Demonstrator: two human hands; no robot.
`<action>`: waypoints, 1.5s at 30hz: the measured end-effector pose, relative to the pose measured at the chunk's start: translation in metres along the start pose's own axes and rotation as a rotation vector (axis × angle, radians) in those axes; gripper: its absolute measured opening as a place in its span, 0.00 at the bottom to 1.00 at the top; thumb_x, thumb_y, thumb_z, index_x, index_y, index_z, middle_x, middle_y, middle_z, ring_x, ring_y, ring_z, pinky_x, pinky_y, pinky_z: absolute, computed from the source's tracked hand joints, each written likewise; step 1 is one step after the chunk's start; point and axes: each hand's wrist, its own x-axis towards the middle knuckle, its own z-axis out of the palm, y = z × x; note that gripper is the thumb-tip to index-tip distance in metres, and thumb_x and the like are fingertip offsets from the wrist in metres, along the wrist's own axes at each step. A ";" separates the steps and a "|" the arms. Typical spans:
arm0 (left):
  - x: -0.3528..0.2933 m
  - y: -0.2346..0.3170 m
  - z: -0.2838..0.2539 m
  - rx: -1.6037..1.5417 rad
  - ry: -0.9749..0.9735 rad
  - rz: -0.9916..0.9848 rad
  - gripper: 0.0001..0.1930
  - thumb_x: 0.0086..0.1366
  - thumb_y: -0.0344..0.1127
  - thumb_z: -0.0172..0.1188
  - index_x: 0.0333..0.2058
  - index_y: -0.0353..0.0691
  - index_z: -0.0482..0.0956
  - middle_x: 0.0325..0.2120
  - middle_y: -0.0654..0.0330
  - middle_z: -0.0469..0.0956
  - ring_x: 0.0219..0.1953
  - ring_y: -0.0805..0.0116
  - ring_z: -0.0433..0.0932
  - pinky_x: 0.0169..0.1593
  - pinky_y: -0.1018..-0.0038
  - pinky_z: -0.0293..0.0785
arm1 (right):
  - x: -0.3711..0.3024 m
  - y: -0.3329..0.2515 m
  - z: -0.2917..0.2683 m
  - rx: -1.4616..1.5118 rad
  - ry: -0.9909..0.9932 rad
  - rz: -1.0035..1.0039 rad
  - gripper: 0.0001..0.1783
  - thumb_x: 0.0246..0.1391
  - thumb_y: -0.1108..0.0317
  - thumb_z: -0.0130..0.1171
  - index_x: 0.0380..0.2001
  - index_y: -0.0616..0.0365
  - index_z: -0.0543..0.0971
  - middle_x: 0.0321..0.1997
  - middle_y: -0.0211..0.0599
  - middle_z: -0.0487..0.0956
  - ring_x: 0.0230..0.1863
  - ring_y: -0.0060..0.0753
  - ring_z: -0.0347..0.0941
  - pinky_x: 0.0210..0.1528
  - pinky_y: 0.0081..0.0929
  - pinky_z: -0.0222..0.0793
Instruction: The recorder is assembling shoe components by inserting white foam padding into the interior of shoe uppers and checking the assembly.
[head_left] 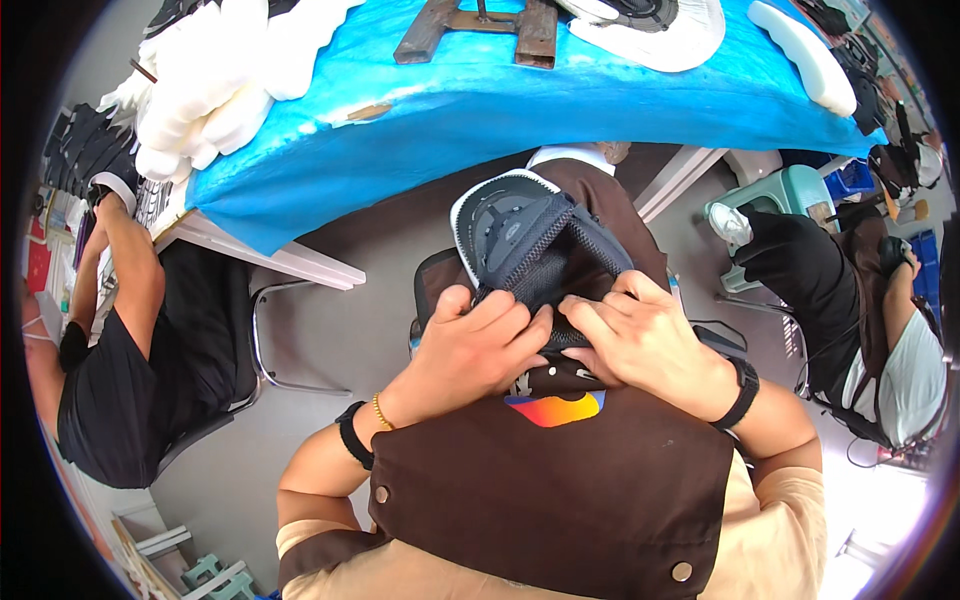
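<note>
Over my lap I hold a dark blue-grey mesh piece [510, 225] with a curved white rim at its far left end; its exact kind I cannot make out. My left hand [475, 340] is closed on its near edge, fingers curled and thumb turned inward. Right beside it, my right hand [635, 335] pinches the same near edge. The two hands almost meet, and the cloth between them stands up in a fold. Its underside is hidden. A brown apron [550, 490] covers my front, below my wrists.
Ahead stands a table with a blue cover [440, 130]. White padded pieces [210, 90] are piled at its left. A rusty metal stand [480, 30] and a white piece with a dark middle [690, 35] lie on top. Seated people flank me, near a pale green stool [790, 185].
</note>
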 end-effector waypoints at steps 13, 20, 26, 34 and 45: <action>-0.008 0.019 0.011 0.006 0.028 -0.252 0.16 0.54 0.47 0.67 0.21 0.48 0.71 0.22 0.66 0.64 0.27 0.69 0.70 0.36 0.65 0.55 | -0.016 0.001 0.007 -0.017 0.025 0.054 0.09 0.46 0.68 0.64 0.33 0.52 0.77 0.22 0.25 0.69 0.27 0.24 0.72 0.41 0.24 0.64; -0.007 0.019 0.012 -0.023 0.049 -0.311 0.17 0.54 0.49 0.68 0.29 0.46 0.72 0.24 0.66 0.67 0.29 0.68 0.71 0.37 0.65 0.55 | -0.012 0.000 0.017 0.009 0.112 0.053 0.08 0.42 0.68 0.65 0.29 0.52 0.79 0.21 0.24 0.71 0.26 0.25 0.71 0.39 0.23 0.64; -0.010 0.018 0.011 -0.106 0.109 -0.352 0.20 0.52 0.50 0.71 0.33 0.44 0.72 0.26 0.66 0.71 0.30 0.65 0.72 0.39 0.65 0.55 | -0.011 -0.006 0.012 -0.042 0.075 0.055 0.10 0.43 0.66 0.63 0.32 0.52 0.78 0.24 0.24 0.72 0.30 0.26 0.71 0.42 0.25 0.64; -0.014 0.017 0.011 -0.150 0.159 -0.404 0.22 0.52 0.51 0.72 0.33 0.44 0.72 0.27 0.65 0.72 0.29 0.64 0.71 0.38 0.65 0.54 | -0.011 -0.011 0.015 -0.149 0.098 0.081 0.11 0.46 0.63 0.62 0.35 0.51 0.77 0.28 0.26 0.70 0.34 0.26 0.70 0.52 0.33 0.63; -0.012 0.015 0.008 -0.098 0.100 -0.383 0.21 0.46 0.49 0.75 0.29 0.46 0.73 0.25 0.67 0.69 0.30 0.66 0.72 0.38 0.65 0.54 | -0.006 -0.010 0.017 -0.130 0.068 0.108 0.06 0.46 0.66 0.62 0.29 0.50 0.76 0.24 0.26 0.67 0.32 0.26 0.70 0.58 0.41 0.64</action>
